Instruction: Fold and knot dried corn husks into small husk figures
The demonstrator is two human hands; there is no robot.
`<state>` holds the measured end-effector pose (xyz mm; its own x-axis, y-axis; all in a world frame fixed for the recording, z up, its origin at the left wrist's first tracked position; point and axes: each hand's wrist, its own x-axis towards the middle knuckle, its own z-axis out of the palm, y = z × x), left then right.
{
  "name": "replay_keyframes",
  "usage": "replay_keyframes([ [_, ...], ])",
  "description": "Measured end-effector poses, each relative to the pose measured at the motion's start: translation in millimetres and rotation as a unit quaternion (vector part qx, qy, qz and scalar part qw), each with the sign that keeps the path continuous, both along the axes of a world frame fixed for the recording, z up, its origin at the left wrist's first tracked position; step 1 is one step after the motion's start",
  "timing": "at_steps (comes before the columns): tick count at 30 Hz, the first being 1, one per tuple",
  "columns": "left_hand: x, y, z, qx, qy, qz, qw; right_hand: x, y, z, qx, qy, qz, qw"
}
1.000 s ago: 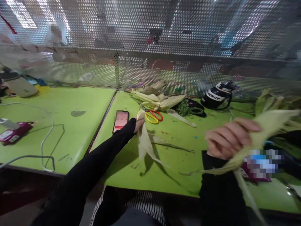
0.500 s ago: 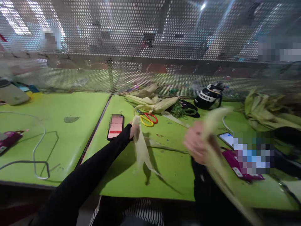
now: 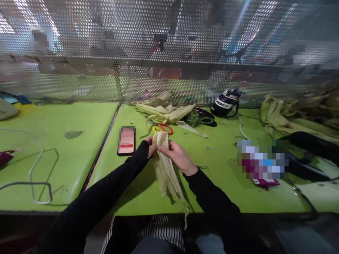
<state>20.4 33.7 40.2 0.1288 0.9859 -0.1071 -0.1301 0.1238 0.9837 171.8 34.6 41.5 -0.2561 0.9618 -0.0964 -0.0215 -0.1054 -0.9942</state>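
Pale corn husks [image 3: 166, 173] hang from both my hands over the front of the green table, their tapering ends drooping toward its edge. My left hand [image 3: 150, 146] grips their folded top from the left, its fingers partly covered by husk. From the right, my right hand [image 3: 178, 154] pinches the same bundle, thumb on the front. Just behind the bundle lie scissors [image 3: 166, 128] with one red and one yellow handle, partly hidden by the husk. A pile of husks [image 3: 169, 113] rests beyond them.
A phone [image 3: 126, 141] lies left of my hands. At the back stand a black bottle [image 3: 225, 103] and green string [image 3: 195, 119]. More husks [image 3: 280, 116] and a purple packet [image 3: 266, 182] are on the right. A perforated metal screen [image 3: 148, 42] rises behind the table [image 3: 97, 116].
My right hand has come in from the right with a husk and joined my left hand, laying it against the one there. The view has shifted slightly right.
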Motion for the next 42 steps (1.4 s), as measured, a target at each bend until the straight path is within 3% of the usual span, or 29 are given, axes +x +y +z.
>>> replay_keyframes([
  [6, -2.1, 1.7, 2.8, -0.022, -0.014, -0.03, 0.999, 3.1, 3.6, -1.6, 0.029, -0.028, -0.028, 0.999],
  [9, -2.5, 5.1, 2.2, -0.048, -0.045, -0.025, 0.997, 5.4, 3.7, 1.9, 0.024, -0.022, -0.03, 0.999],
  [15, -7.9, 10.8, 3.4, -0.033, -0.099, 0.012, 0.995, 8.9, 4.6, 6.7, 0.044, 0.001, -0.066, 0.997],
  [20, -8.1, 14.6, 3.7, -0.066, -0.083, 0.059, 0.993, 11.3, 6.0, 9.0, -0.038, 0.055, 0.013, 0.998],
  [25, -10.5, 12.9, 6.0, -0.039, -0.012, 0.078, 0.996, 12.8, 2.7, 16.2, -0.092, 0.068, 0.069, 0.991],
  [30, -11.9, 10.5, 9.0, -0.016, -0.008, 0.061, 0.998, 9.8, 2.0, 7.4, -0.05, -0.012, 0.063, 0.997],
  [38, -7.3, 9.9, 14.5, -0.056, -0.016, 0.01, 0.998, 8.2, 5.3, -3.4, -0.043, -0.012, 0.036, 0.998],
  [42, -8.3, 7.1, 8.8, -0.029, -0.027, -0.013, 0.999, 9.0, 5.7, -5.5, 0.035, -0.097, 0.018, 0.995],
])
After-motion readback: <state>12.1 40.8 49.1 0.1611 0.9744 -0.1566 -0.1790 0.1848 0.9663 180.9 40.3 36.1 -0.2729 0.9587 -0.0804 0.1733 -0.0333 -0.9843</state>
